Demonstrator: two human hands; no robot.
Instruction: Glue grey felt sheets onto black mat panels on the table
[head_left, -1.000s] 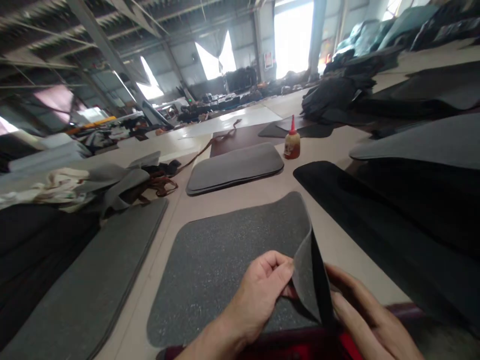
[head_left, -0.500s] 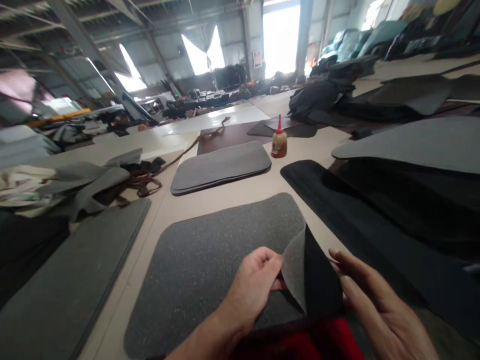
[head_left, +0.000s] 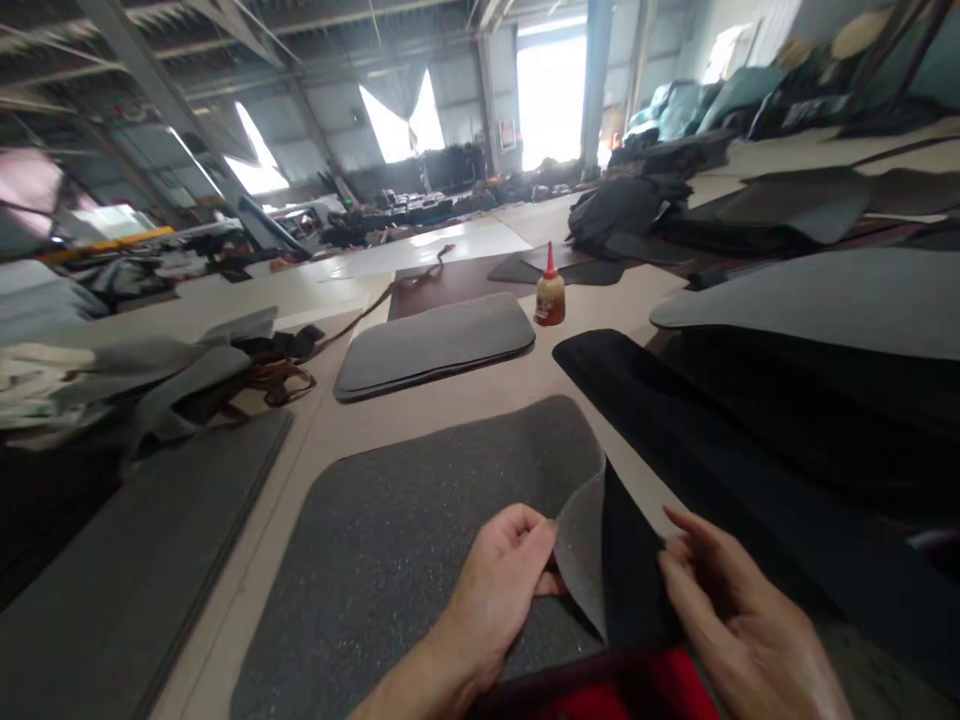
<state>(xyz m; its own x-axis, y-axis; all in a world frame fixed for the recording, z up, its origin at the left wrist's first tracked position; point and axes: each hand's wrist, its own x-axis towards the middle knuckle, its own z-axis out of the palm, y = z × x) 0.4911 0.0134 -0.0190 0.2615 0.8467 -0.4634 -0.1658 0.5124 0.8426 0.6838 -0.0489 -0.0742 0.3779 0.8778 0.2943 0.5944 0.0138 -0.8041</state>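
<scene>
A dark grey speckled sheet (head_left: 375, 560) with rounded corners lies on the table in front of me. Its right side is folded back, showing a paler underside (head_left: 583, 545). My left hand (head_left: 502, 570) is closed in a pinch on that turned-up edge. Beneath the fold a smooth black layer (head_left: 628, 560) shows. At the black layer's right edge is my right hand (head_left: 739, 610), with thumb and fingertips closed together on the edge; its lower fingers are curled and partly hidden.
Beyond the sheet lie a stack of grey rounded pieces (head_left: 439, 345) and a red-tipped glue bottle (head_left: 550, 297). Long black pieces (head_left: 675, 450) lie to the right, under a large grey panel (head_left: 825, 300). Dark grey sheets (head_left: 150, 560) and scraps (head_left: 187, 385) are at left.
My right hand's thumb and fingers have come together at the black layer's edge; before, they were more spread. My left hand keeps its pinch. The view has shifted slightly.
</scene>
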